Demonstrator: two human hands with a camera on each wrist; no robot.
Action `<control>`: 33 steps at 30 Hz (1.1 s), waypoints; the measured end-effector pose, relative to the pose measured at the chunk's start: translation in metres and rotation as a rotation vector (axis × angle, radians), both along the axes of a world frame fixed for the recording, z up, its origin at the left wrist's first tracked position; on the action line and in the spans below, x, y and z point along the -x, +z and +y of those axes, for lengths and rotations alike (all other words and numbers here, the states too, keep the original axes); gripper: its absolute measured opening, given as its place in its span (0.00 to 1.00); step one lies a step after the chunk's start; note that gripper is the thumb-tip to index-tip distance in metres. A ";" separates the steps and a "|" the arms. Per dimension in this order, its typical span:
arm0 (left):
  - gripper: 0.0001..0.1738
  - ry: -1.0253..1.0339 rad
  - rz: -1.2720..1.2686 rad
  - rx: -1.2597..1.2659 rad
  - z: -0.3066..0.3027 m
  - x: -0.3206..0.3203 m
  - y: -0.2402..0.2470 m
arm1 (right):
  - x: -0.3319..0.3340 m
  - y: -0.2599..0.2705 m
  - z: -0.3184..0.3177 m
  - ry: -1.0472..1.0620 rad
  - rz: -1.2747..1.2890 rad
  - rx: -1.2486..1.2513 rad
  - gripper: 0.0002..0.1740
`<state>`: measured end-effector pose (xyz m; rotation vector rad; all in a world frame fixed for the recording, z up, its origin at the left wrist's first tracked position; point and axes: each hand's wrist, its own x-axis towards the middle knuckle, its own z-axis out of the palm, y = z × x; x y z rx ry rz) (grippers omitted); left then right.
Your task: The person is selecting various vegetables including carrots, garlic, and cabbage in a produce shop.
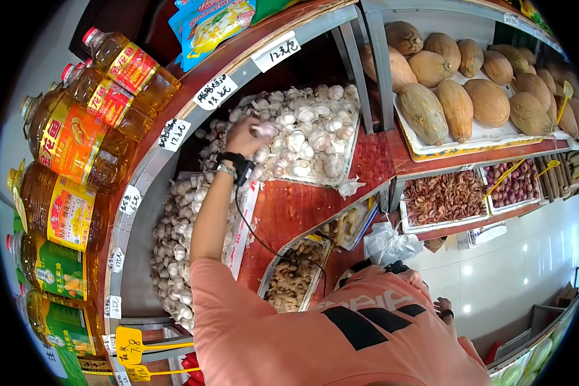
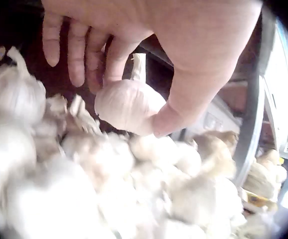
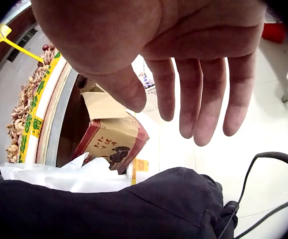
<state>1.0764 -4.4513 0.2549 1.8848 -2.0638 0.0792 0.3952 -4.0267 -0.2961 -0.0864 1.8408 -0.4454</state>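
My left hand [image 1: 243, 136] is stretched out over a heap of white garlic bulbs [image 1: 302, 138] on the shelf. Thumb and forefinger pinch one garlic bulb [image 2: 129, 105], its cut stem pointing up, while the other fingers hang straight. Just beneath and around it in the left wrist view lie more garlic bulbs [image 2: 184, 189], some overexposed. Down by my side, my right hand [image 3: 184, 64] hangs with loosely extended fingers and holds nothing. In the right wrist view it is above the tiled floor, near a cardboard box [image 3: 114, 137].
Bottles of cooking oil [image 1: 71, 148] line the left ledge. Pumpkins [image 1: 457, 103] fill a tray at upper right, over shallots [image 1: 445, 196] and red onions [image 1: 511, 183]. Ginger [image 1: 296, 273] sits near my body. A metal post [image 1: 379, 71] divides the shelves. A cable [image 1: 257, 235] trails from my left wrist.
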 end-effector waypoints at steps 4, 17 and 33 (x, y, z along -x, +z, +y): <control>0.29 -0.038 0.149 -0.278 0.013 0.011 -0.013 | 0.008 -0.021 0.001 0.027 -0.086 0.034 0.21; 0.25 0.056 0.335 -0.200 -0.104 -0.075 0.003 | 0.016 -0.006 0.005 -0.049 -0.028 0.071 0.21; 0.13 -0.019 0.332 -0.123 -0.122 -0.045 0.009 | 0.003 -0.090 0.069 -0.074 -0.119 -0.048 0.20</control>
